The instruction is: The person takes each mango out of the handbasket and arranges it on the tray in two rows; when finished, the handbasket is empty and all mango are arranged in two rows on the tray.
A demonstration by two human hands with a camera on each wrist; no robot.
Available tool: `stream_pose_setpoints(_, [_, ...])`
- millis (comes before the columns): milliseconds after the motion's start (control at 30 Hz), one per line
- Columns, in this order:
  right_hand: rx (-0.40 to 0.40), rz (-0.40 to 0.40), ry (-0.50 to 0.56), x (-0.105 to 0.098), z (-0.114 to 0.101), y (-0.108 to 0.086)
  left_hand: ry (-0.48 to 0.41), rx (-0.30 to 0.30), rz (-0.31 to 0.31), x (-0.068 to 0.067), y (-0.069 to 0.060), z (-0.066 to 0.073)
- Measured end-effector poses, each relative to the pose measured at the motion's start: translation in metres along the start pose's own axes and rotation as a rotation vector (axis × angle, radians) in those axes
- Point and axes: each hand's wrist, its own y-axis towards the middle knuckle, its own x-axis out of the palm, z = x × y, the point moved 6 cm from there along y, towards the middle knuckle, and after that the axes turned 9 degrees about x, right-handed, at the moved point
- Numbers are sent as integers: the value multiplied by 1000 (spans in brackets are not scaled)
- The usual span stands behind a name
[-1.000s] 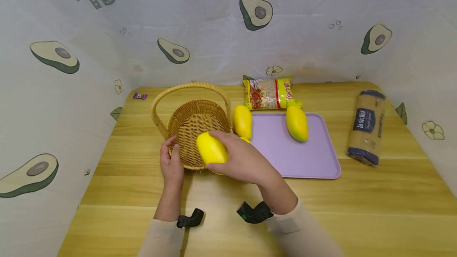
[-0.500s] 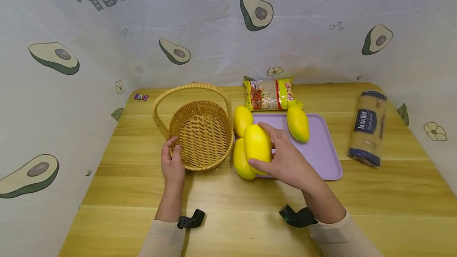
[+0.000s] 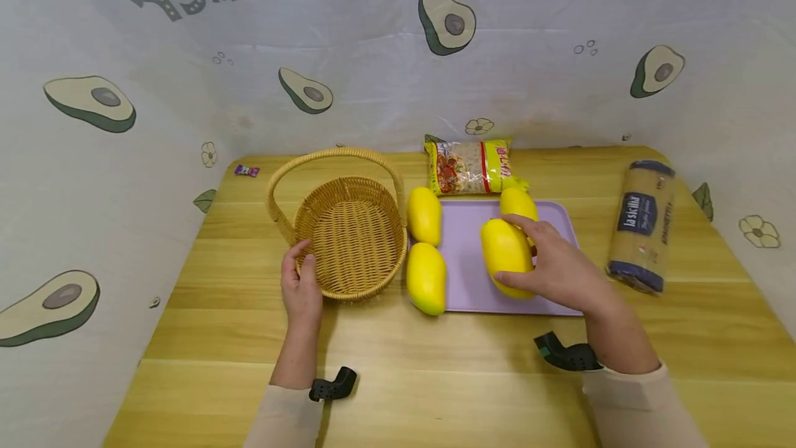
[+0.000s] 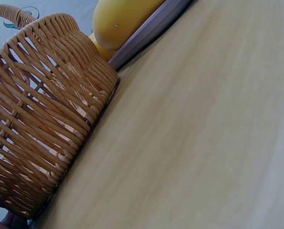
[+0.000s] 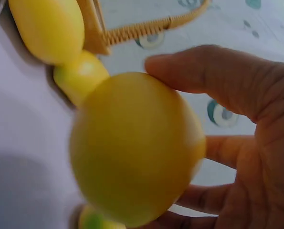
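Observation:
In the head view, my left hand point(image 3: 302, 298) holds the near left side of a wicker basket point(image 3: 356, 244) with an arched handle. No item shows inside the basket. The left wrist view has the basket's woven side point(image 4: 46, 105) filling its left part, and most of that hand is out of sight. Above the lilac tray point(image 3: 463, 261), my right hand point(image 3: 564, 268) grips a yellow mango point(image 3: 505, 254) between thumb and fingers. Two more mangoes, one far point(image 3: 425, 216) and one near point(image 3: 426, 278), lie along the tray's left edge. Another mango point(image 3: 517, 202) at the tray's back right is partly covered.
Behind the tray lies a yellow food packet point(image 3: 469, 166). A pack of spaghetti point(image 3: 642, 225) rests on the wooden table point(image 3: 435, 379) to the right. A small purple wrapped sweet point(image 3: 247, 171) lies at the far left, before the avocado-print cloth point(image 3: 373, 33).
My right hand has carried the mango from above the basket rightward to above the tray. My left hand and the basket have stayed in place.

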Motion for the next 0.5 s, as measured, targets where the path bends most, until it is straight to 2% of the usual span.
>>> stream_pose_setpoints(200, [44, -110, -18, -5, 24, 2, 3, -5, -4, -1, 1, -1])
stream_pose_setpoints(500, [85, -242, 28, 1, 41, 10, -10, -2, -7, -1, 0, 1])
